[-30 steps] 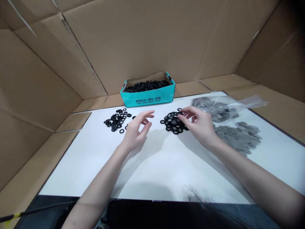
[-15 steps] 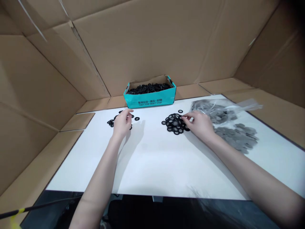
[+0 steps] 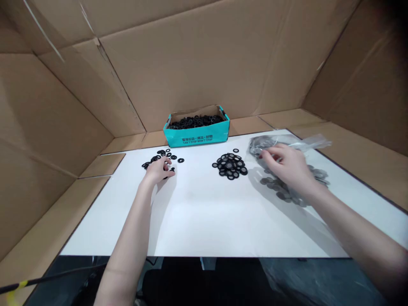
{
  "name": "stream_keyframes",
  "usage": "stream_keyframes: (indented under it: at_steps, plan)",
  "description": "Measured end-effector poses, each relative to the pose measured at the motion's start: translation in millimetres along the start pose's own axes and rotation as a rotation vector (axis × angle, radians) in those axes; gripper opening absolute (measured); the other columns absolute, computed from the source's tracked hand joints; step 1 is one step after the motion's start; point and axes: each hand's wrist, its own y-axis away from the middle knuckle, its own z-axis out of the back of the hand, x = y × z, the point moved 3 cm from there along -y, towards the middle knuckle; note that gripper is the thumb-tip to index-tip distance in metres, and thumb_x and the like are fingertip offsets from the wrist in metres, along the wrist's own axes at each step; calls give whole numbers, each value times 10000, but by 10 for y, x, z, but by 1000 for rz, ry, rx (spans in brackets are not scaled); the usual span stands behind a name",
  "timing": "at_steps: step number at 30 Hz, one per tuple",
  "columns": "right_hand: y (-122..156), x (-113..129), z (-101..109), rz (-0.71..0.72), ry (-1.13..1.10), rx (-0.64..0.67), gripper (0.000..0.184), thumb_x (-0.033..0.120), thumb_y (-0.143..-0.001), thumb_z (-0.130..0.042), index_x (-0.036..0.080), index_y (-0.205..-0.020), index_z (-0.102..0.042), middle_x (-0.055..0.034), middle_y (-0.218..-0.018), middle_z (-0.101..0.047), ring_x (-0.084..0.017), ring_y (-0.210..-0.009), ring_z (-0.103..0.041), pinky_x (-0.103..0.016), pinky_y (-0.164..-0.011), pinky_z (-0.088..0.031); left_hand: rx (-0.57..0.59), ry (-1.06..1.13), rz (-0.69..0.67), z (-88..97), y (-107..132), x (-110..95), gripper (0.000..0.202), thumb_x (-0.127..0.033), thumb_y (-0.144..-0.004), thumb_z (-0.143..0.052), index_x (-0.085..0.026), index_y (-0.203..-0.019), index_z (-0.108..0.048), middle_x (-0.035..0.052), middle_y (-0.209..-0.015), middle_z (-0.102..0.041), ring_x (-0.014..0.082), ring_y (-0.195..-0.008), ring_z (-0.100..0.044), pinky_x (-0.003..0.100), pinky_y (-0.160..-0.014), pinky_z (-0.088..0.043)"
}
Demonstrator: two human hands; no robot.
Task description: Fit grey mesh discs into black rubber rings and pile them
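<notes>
My left hand [image 3: 158, 170] rests on a loose scatter of black rubber rings [image 3: 165, 155] at the left of the white tabletop [image 3: 207, 212], fingers curled down onto them; what they pinch is hidden. My right hand [image 3: 285, 163] hovers over a heap of grey discs [image 3: 283, 191] at the right, fingers bent toward the discs and the clear plastic bag [image 3: 287, 142]. Between the hands lies a pile of black rings with grey centres [image 3: 230, 165], touched by neither hand.
A teal cardboard box [image 3: 196, 136] full of black rings stands at the back centre. Brown cardboard walls [image 3: 204, 59] enclose the table on the left, back and right. The table's near edge runs along the bottom, dark floor below it.
My right hand left the middle pile and moved right onto the grey discs. My left hand settled lower on the black rings at the left.
</notes>
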Motion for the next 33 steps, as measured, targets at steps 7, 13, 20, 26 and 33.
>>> stream_keyframes:
  at_steps: [7, 13, 20, 26, 33]
  plan:
    - [207, -557, 193, -74, 93, 49, 235, 437, -683, -593, 223, -635, -677, -42, -793, -645, -186, -621, -576, -342, -644, -420, 29, 98, 0, -5, -6, 16, 436, -253, -547, -759, -232, -945, -582, -63, -684, -601, 165, -666, -598, 261, -647, -433]
    - [278, -777, 139, -67, 127, 103, 179, 405, -681, -673, 227, -698, -684, -42, -799, -651, -209, -691, -608, -344, -666, -437, 10, 170, -28, 14, -10, -16, 341, -273, -537, -746, -203, -847, -625, -56, -645, -578, 143, -609, -568, 251, -613, -429]
    - [334, -856, 31, 17, 228, 179, 227, 449, -758, -714, 229, -780, -764, -83, -936, -692, -266, -894, -623, -361, -713, -448, -64, 210, -94, 52, 33, -148, 281, -287, -579, -719, -187, -833, -657, -53, -626, -566, 127, -577, -543, 244, -600, -406]
    - [328, -805, 90, -21, 206, 87, 158, 395, -741, -713, 241, -709, -735, -44, -881, -707, -237, -826, -630, -340, -665, -432, -97, 218, -130, 42, 46, -211, 256, -313, -609, -704, -180, -827, -689, -38, -649, -565, 125, -586, -535, 245, -602, -399]
    - [282, -669, 210, -132, 28, -2, 250, 457, -665, -663, 227, -576, -698, -51, -796, -717, -213, -684, -623, -349, -673, -430, -84, 237, -147, -12, 49, -284, 201, -287, -617, -690, -177, -784, -709, -20, -648, -611, 135, -574, -567, 255, -605, -425]
